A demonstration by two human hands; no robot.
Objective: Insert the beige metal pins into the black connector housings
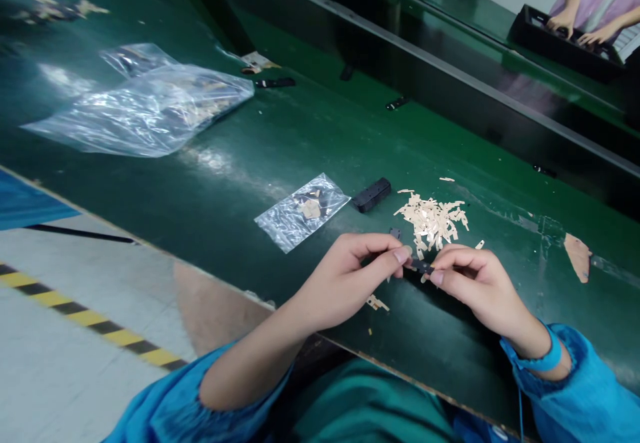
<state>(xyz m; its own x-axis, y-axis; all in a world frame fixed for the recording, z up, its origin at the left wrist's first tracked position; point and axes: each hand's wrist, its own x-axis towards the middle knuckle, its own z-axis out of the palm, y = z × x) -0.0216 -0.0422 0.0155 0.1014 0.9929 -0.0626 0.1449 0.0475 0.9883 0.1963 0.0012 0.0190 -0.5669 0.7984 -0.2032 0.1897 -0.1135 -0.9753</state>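
A small dark strip-like part [421, 266] is pinched between my two hands over the green table. My left hand [353, 273] grips its left end with thumb and fingertips. At the other end, my right hand [473, 283] closes thumb against fingers. Just beyond my fingers lies a heap of thin, cream-coloured flat pieces [434, 219]. A few more such pieces [377, 303] lie on the near side of my left hand. Behind that hand sits a black rectangular block [371, 195]. The part's exact kind is too small to make out.
A small clear bag [305, 213] with pieces inside lies left of the block. Farther left is a large clear plastic bag [165, 106]. Several dark parts [397, 103] lie along the back. Another person's hands [563, 21] work in a black tray [530, 33] across a raised divider.
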